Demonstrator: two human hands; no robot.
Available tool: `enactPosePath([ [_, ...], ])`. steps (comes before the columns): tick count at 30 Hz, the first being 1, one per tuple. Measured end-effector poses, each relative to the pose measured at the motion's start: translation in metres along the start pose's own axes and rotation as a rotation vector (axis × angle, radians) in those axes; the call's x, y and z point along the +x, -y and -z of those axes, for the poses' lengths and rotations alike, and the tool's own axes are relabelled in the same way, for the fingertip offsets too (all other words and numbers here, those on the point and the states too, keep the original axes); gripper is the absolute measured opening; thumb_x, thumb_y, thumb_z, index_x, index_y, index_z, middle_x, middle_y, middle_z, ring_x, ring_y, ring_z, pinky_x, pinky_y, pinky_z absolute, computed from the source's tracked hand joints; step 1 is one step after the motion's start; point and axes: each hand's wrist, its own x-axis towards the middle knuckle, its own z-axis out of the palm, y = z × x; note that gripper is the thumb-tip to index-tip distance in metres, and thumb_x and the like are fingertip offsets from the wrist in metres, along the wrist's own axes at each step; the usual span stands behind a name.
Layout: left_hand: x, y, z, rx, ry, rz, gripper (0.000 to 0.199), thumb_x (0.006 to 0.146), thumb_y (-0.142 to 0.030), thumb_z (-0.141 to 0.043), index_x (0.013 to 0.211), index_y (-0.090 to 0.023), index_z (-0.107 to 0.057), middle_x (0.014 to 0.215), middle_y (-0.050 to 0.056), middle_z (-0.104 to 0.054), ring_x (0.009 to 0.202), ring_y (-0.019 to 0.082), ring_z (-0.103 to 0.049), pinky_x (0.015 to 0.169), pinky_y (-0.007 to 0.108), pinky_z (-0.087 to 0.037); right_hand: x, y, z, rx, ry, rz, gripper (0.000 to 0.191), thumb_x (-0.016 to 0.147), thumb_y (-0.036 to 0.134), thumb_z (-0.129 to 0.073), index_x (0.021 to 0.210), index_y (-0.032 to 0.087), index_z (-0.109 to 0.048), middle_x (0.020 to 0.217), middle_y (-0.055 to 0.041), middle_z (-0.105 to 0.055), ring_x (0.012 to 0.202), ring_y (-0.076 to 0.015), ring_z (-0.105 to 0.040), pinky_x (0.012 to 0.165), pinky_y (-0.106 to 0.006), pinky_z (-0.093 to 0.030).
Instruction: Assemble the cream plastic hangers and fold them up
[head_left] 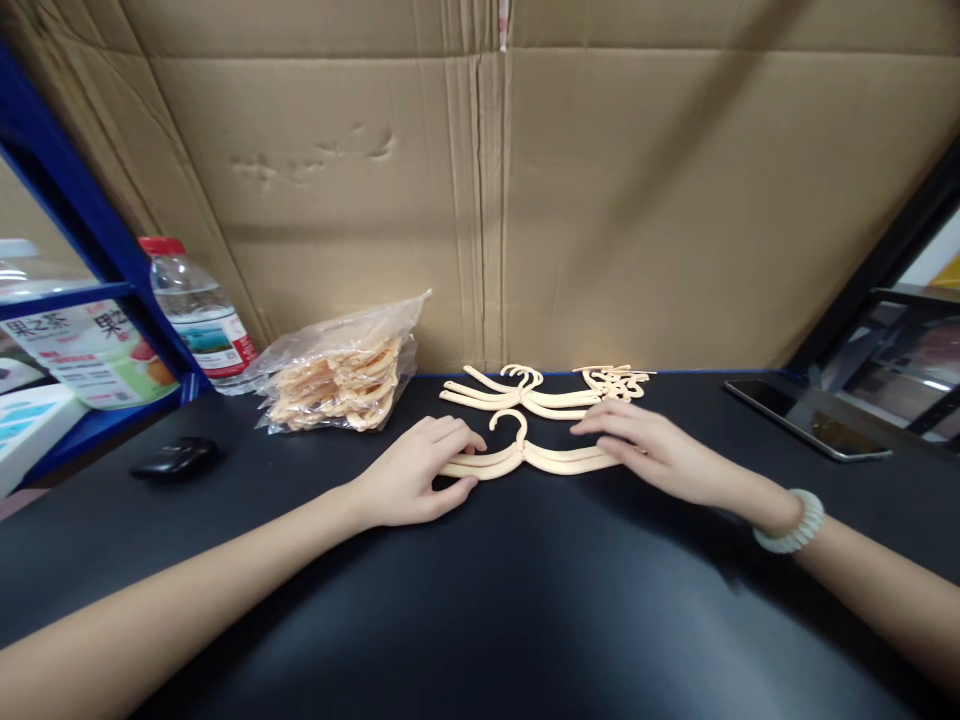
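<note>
A cream plastic clothes hanger (pixel 491 467) lies on the black tabletop, its hook pointing away from me. My left hand (pixel 420 470) has its left end between thumb and curled fingers. At the other end, my right hand (pixel 649 450) holds the hanger with its fingers over the tip; part of this grip is hidden. Just behind lies a small stack of matching hangers (pixel 487 398), hooks bunched together. Farther back on the right is a pile of loose cream hook pieces (pixel 619 382).
A clear plastic bag (pixel 337 385) of cream parts sits at the back left, near a water bottle (pixel 206 320). A black mouse (pixel 176 458) lies left; a phone (pixel 806 420) lies right. Cardboard (pixel 637 180) walls the back. A blue shelf (pixel 82 295) stands left.
</note>
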Motion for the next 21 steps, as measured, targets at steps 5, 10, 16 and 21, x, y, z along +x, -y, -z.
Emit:
enactPosePath([
  [5,0.0,0.005,-0.002,-0.023,-0.072,0.032,0.021,0.086,-0.026,-0.052,0.105,-0.019,-0.056,0.1,0.005,-0.063,0.092,0.021,-0.058,0.083,0.035,-0.043,-0.001,-0.025,0.022,-0.126,-0.357,-0.143,0.024,0.093,0.026,-0.042,0.102,0.022,-0.064,0.102,-0.0085,-0.066,0.096,-0.0238,-0.062,0.088,-0.042,-0.049],
  [10,0.004,0.015,-0.001,-0.145,-0.243,0.171,0.021,0.09,-0.032,-0.046,0.097,-0.018,-0.06,0.088,0.005,-0.065,0.08,0.019,-0.061,0.073,0.031,-0.048,-0.005,-0.046,0.028,-0.201,-0.477,-0.358,0.022,0.086,0.025,-0.045,0.088,0.021,-0.066,0.091,-0.0078,-0.071,0.084,-0.0246,-0.066,0.078,-0.042,-0.053],
  [16,0.008,0.038,-0.001,-0.157,-0.293,0.255,0.03,0.091,-0.034,-0.04,0.105,-0.019,-0.061,0.111,0.009,-0.067,0.106,0.024,-0.061,0.096,0.04,-0.046,-0.007,-0.074,0.023,-0.204,-0.342,-0.389,0.02,0.083,0.028,-0.05,0.088,0.02,-0.068,0.093,-0.0076,-0.073,0.081,-0.024,-0.067,0.077,-0.04,-0.054],
  [21,0.012,0.058,-0.004,-0.145,-0.225,0.317,0.046,0.09,-0.039,-0.038,0.128,-0.018,-0.052,0.137,0.009,-0.055,0.129,0.025,-0.048,0.112,0.043,-0.033,-0.006,-0.09,0.017,-0.351,-0.243,-0.308,0.024,0.087,0.027,-0.048,0.094,0.019,-0.07,0.097,-0.0097,-0.073,0.086,-0.0264,-0.065,0.08,-0.044,-0.053],
])
